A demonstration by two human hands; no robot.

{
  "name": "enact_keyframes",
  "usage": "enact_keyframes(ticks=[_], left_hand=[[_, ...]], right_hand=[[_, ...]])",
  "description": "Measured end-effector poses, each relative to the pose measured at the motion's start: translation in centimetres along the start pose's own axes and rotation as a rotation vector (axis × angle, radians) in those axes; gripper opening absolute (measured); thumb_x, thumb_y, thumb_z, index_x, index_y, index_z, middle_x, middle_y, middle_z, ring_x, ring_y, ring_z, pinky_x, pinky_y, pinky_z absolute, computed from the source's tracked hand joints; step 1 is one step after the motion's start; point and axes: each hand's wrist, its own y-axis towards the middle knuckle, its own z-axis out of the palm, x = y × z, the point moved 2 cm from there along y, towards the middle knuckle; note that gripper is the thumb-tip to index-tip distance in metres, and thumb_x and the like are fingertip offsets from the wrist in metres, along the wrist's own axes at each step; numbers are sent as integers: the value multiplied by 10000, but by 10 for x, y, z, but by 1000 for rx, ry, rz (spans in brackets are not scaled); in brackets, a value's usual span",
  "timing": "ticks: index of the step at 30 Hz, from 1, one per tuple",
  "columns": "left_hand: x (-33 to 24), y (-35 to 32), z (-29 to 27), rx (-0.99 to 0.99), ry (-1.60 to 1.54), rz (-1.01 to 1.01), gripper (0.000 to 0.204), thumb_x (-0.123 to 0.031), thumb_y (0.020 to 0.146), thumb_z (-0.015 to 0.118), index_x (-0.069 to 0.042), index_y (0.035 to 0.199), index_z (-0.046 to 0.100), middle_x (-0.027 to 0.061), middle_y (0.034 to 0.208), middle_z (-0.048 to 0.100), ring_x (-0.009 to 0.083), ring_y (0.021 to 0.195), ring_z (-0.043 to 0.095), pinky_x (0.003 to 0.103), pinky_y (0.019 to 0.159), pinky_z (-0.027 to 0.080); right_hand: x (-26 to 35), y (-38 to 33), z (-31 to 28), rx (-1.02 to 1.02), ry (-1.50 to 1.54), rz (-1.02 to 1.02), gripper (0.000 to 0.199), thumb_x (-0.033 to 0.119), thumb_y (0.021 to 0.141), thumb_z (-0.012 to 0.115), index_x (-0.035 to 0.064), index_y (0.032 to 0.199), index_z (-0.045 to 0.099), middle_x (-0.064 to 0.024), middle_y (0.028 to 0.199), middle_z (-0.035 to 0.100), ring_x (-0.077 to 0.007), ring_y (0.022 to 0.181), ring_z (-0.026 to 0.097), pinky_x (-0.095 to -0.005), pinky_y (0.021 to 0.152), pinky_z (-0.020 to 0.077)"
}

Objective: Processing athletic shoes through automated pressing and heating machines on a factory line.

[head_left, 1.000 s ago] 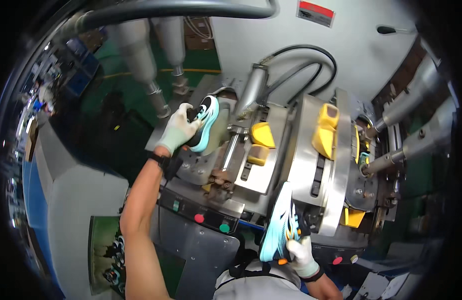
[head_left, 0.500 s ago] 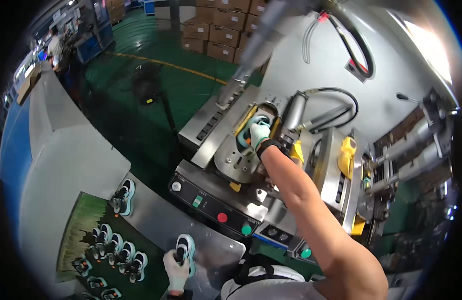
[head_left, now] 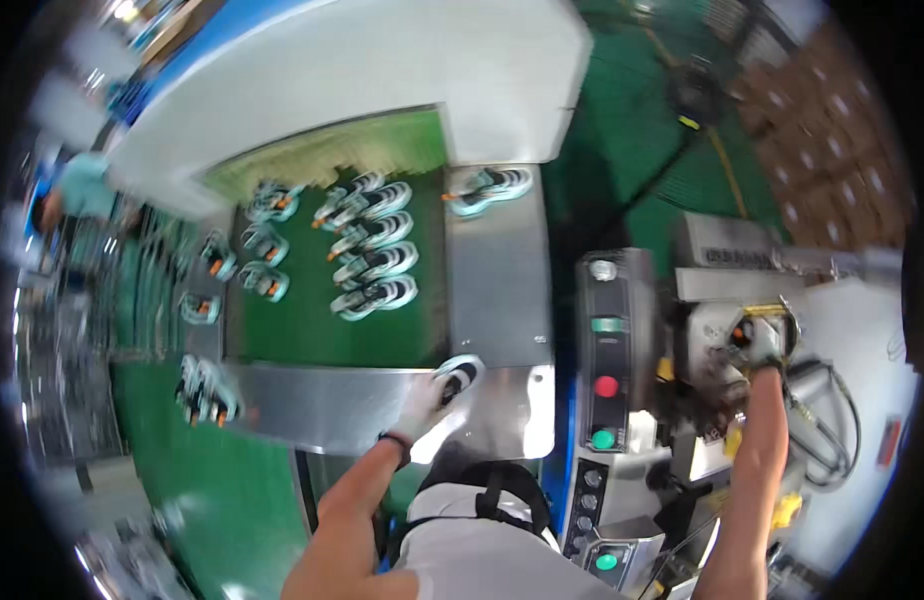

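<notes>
My left hand (head_left: 422, 400), in a white glove, is closed around the heel end of a black-and-white sneaker (head_left: 462, 374) with a pale teal sole. That sneaker is on the metal ledge of the conveyor table. At the right, my right arm stretches out to the pressing machine. My gloved right hand (head_left: 765, 347) is in its mould recess, closed at the edge of a shoe (head_left: 744, 331) with dark and orange parts. Motion blurs the right fingers, and the hand covers part of that shoe.
Several sneakers lie in rows on the green conveyor belt (head_left: 312, 335); another sneaker (head_left: 490, 186) rests on the right metal side plate. More shoes (head_left: 206, 388) stand at the ledge's left end. A control panel (head_left: 607, 350) with coloured buttons borders the machine. Stacked cartons (head_left: 822, 150) stand far right.
My view has swung left, bringing the conveyor to the middle and the machine to the right. My left hand stays at the sneaker on the ledge; my right hand stays in the mould recess.
</notes>
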Motion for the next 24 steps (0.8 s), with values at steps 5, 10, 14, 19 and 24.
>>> enact_keyframes(ticks=[5,10,14,19,24], left_hand=[[17,-88,-43,-34,164,-322,606,-270,779,767,-93,1302,518,202,1270,536,416,1169,512,505,997,440],[55,-84,-124,133,-312,-223,685,-217,784,808,-35,1367,497,217,1351,545,357,1275,527,441,1095,416],[202,-129,-237,-699,-61,-534,566,-195,891,705,58,1344,478,229,1335,496,356,1268,503,417,1107,395],[359,-162,-387,-948,281,-580,688,-287,875,742,19,1411,440,264,1308,524,429,1253,478,491,1077,381],[414,-139,-407,-612,438,-513,247,-263,942,622,-76,1100,662,135,1181,626,376,1097,566,474,948,452]], right_hand=[[320,-88,136,-166,489,103,537,251,1026,577,-92,1418,445,-199,1407,535,-237,1252,527,-356,1076,390],[368,-280,239,-247,-188,-28,883,226,887,739,-67,1545,229,-316,1557,322,-393,1461,329,-431,1219,236],[318,-327,280,8,-637,119,1190,251,694,876,-61,1559,120,-353,1595,131,-478,1490,168,-537,1237,152],[338,-321,278,77,-472,154,1130,178,721,827,-55,1565,113,-335,1597,171,-456,1502,164,-520,1241,143],[442,-363,307,173,112,205,828,107,863,728,-41,1537,270,-258,1612,242,-383,1498,256,-422,1203,270]])
